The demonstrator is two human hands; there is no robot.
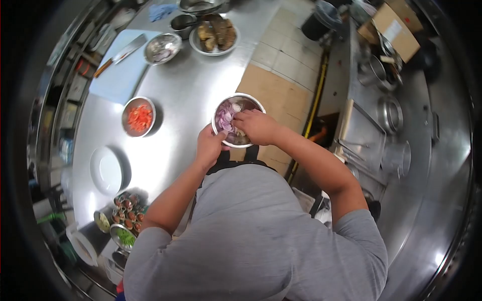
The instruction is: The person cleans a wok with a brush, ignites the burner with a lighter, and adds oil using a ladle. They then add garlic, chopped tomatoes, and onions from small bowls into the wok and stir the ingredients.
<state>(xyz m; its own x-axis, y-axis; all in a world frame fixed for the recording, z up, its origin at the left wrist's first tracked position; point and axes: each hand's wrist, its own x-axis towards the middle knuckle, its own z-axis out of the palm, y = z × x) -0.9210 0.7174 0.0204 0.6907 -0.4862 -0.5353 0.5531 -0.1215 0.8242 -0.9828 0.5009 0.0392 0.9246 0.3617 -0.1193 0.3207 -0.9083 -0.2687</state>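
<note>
In front of my waist is a metal bowl (244,145) of sliced red onion (227,116). My left hand (209,143) grips the bowl at its near left rim, thumb over the edge. Reaching in from the right, my right hand (253,126) has its fingers curled down into the onion slices; the fingertips are partly hidden among them. To the left on the steel table stands a metal bowl (131,131) of chopped red pieces. Beyond it is a smaller metal bowl (163,48) with a few onion pieces inside.
A knife (120,55) lies on a pale blue cutting board (113,83). Further back sits a bowl (224,50) of large brown pieces. An oval white plate (106,170) rests at the left, near several small containers (128,213). Along the right runs a steel counter (416,200) with pots.
</note>
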